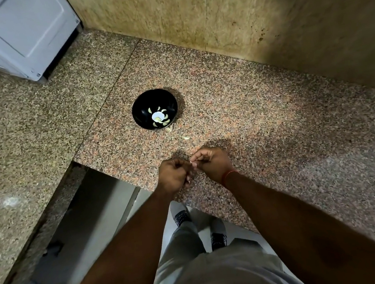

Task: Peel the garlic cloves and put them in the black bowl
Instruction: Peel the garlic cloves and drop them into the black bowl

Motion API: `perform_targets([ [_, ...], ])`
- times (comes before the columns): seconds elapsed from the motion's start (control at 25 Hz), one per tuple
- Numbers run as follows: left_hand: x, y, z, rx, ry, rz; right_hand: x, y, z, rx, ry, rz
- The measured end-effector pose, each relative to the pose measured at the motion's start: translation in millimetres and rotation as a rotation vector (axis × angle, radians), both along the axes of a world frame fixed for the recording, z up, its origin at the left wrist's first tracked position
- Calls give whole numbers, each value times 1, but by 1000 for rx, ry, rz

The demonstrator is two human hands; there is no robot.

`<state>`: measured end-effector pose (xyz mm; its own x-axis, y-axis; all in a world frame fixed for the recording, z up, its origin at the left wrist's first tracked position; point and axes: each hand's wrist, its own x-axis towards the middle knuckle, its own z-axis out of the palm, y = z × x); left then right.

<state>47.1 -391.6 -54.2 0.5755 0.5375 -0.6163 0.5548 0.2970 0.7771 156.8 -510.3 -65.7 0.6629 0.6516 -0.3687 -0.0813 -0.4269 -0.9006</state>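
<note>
Black bowl (154, 109): set on the speckled granite counter (264, 131), well in from the front edge; several pale peeled garlic cloves (161, 119) are held in its bottom, ringed about a white glare spot.

Scraps on the counter: one pale piece (169, 129) is seen just beside the bowl's near rim, another (186, 138) a little nearer the person; whether skin or clove cannot be told.

Left hand (174, 176): held over the counter's front edge, fingers curled inward; what is gripped inside is hidden.

Right hand (212, 163): held just beside the left, fingers curled, a small pale garlic clove (194, 163) pinched at the fingertips between the two hands. A red thread (228, 175) is worn at its wrist.

White appliance (17, 35): placed at the counter's far left corner.

Tan stone wall (224, 10): behind the counter.
</note>
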Motion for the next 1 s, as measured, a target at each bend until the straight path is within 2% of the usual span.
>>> perform_targets([
  [0.16,4,1,-2,30,34,-29,-2,1,1,58,206,-74],
  [0.36,6,1,-3,98,51,-36,-4,2,9,59,270,-129],
  [0.56,6,5,-1,296,171,-146,0,1,8,37,294,-189],
  [0.64,9,3,3,333,174,-184,2,1,6,14,260,-162],
  [0.88,12,-1,11,272,106,-146,4,0,1,-43,-5,-29],
  [1.0,13,-1,10,247,115,-124,5,-1,-3,-45,-64,-2],
])
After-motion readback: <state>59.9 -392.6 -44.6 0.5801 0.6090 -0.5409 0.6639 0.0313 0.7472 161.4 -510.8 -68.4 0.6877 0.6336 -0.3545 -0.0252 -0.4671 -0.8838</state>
